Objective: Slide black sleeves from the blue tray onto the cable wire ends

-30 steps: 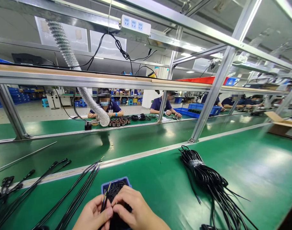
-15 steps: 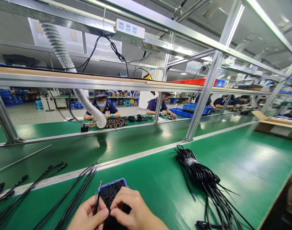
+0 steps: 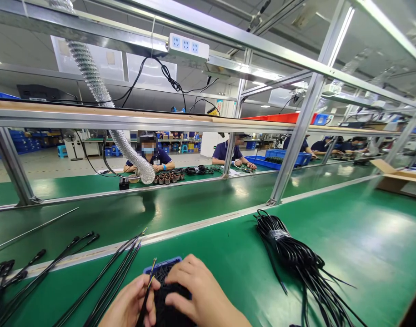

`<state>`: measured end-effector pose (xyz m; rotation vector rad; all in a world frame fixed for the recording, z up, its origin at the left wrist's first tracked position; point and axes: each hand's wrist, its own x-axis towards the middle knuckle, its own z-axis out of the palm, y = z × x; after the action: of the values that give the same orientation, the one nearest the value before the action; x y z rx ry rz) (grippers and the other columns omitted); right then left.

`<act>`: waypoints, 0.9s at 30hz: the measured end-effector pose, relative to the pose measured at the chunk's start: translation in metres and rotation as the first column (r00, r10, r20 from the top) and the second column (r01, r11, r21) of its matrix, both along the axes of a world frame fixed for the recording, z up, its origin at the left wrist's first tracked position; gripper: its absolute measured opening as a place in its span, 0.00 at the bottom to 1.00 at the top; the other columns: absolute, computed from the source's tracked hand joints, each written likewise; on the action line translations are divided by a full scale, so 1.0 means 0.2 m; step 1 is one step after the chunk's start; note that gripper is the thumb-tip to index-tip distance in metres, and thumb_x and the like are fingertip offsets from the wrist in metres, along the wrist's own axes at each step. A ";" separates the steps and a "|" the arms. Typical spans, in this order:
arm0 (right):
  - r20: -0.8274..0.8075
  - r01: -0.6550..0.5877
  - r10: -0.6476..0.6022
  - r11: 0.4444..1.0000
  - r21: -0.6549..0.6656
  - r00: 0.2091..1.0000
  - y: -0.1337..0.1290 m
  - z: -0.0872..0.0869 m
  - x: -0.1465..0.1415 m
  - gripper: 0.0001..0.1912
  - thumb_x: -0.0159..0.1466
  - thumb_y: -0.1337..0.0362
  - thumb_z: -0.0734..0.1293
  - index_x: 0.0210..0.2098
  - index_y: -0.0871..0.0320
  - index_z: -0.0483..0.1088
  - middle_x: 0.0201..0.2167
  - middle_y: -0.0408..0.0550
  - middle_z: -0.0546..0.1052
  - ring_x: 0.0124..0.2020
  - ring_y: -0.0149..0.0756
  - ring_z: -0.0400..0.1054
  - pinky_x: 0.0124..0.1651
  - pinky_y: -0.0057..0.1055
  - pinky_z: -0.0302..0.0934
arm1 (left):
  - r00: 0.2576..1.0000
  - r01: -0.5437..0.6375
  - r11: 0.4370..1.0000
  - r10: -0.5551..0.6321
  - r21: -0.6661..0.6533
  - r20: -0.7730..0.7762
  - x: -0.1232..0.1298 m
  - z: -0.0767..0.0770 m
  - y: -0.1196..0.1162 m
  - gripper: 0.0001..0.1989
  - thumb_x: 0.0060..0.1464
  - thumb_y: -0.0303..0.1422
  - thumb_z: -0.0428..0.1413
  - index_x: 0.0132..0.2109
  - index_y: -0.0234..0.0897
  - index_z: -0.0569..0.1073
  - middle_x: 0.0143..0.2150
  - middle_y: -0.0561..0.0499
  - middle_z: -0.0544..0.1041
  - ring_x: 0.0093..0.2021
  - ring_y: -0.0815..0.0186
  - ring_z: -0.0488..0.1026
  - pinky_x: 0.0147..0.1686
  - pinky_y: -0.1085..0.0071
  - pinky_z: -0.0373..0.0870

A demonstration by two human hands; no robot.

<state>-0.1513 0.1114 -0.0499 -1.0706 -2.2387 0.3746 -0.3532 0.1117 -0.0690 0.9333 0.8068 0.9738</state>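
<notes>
At the bottom edge my left hand [image 3: 131, 305] pinches a black cable [image 3: 147, 293] whose end splits into thin coloured wires pointing up. My right hand [image 3: 198, 294] lies over a small blue tray [image 3: 162, 264] full of short black pieces, fingers curled down into the pile. Whether those fingers grip a piece is hidden. Both hands sit close together over the tray on the green bench [image 3: 347, 236].
A taped bundle of black cables [image 3: 293, 259] lies to the right. Loose black cables [image 3: 102, 272] fan out to the left, across the conveyor rail. A cardboard box [image 3: 398, 181] stands far right. Across the line, seated people work behind a metal frame and a silver duct hose [image 3: 126, 145].
My right hand has slid forward over the tray, covering more of it. The cable in my left hand has tilted slightly; the view shifted a little.
</notes>
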 end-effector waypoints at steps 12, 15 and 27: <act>0.297 0.145 -0.235 0.945 0.295 0.925 0.13 -0.23 -0.16 0.05 0.60 0.73 0.70 0.32 0.58 0.74 0.31 0.46 0.77 0.36 0.40 0.67 0.38 0.35 0.59 | 0.987 -0.099 0.992 0.108 0.077 -0.123 0.03 0.01 0.01 0.24 0.40 0.48 0.67 0.33 0.31 0.73 0.26 0.54 0.69 0.20 0.73 0.66 0.18 0.77 0.59; 0.281 0.116 -0.202 0.949 0.293 0.938 0.13 -0.23 -0.16 0.09 0.55 0.70 0.74 0.35 0.55 0.74 0.33 0.44 0.77 0.37 0.42 0.67 0.39 0.36 0.59 | 0.986 -0.110 0.991 0.118 0.072 -0.120 0.03 0.02 0.00 0.23 0.41 0.47 0.67 0.33 0.31 0.72 0.24 0.55 0.69 0.20 0.73 0.65 0.19 0.76 0.59; -0.137 0.126 -0.121 0.992 0.027 0.983 0.10 -0.19 -0.11 0.10 0.69 0.67 0.57 0.37 0.55 0.70 0.33 0.46 0.75 0.35 0.36 0.71 0.38 0.30 0.65 | 0.985 -0.089 0.993 0.099 0.072 -0.143 0.03 0.02 -0.01 0.15 0.46 0.42 0.62 0.31 0.35 0.68 0.20 0.57 0.66 0.21 0.73 0.61 0.22 0.76 0.57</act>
<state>-0.1735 0.1323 -0.0872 -1.1243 -2.0413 0.3427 -0.3474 0.1096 -0.0655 1.0395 0.9549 1.0269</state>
